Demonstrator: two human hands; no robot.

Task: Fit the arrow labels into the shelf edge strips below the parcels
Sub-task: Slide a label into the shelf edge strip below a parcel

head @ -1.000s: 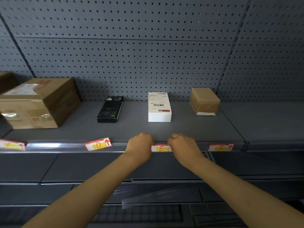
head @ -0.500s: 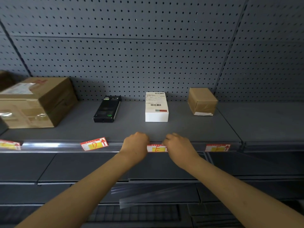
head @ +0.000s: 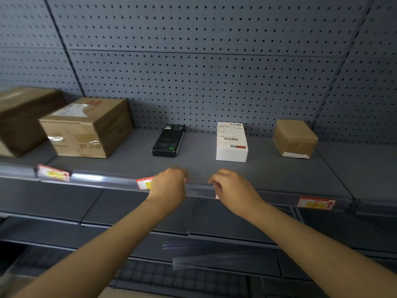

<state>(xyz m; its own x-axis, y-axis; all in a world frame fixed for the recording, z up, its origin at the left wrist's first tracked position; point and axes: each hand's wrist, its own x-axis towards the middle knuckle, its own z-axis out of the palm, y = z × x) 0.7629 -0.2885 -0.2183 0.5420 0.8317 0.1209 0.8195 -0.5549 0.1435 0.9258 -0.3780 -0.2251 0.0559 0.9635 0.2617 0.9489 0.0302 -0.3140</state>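
Note:
A clear edge strip (head: 103, 179) runs along the front of the grey shelf (head: 199, 166). My left hand (head: 168, 184) curls over the shelf edge and covers the right end of a red-and-yellow arrow label (head: 144, 183), below the black box (head: 168, 140). My right hand (head: 233, 190) is curled on the strip below the white box (head: 231, 141). It hides a second label except for a red sliver (head: 217, 197). Another arrow label (head: 315, 203) sits in the strip below the small brown parcel (head: 295, 138), and one more label (head: 53, 173) is at the left, below the large cardboard box (head: 86, 127).
A second big carton (head: 21, 119) stands at the far left, blurred. Pegboard (head: 193, 72) backs the shelf. Loose clear strips (head: 214, 254) lie on the lower shelf under my forearms. The shelf surface right of the small brown parcel carries nothing.
The view has swung left and tilted. My left hand has moved left from the middle label to the label under the black box. My right hand stays at the middle label.

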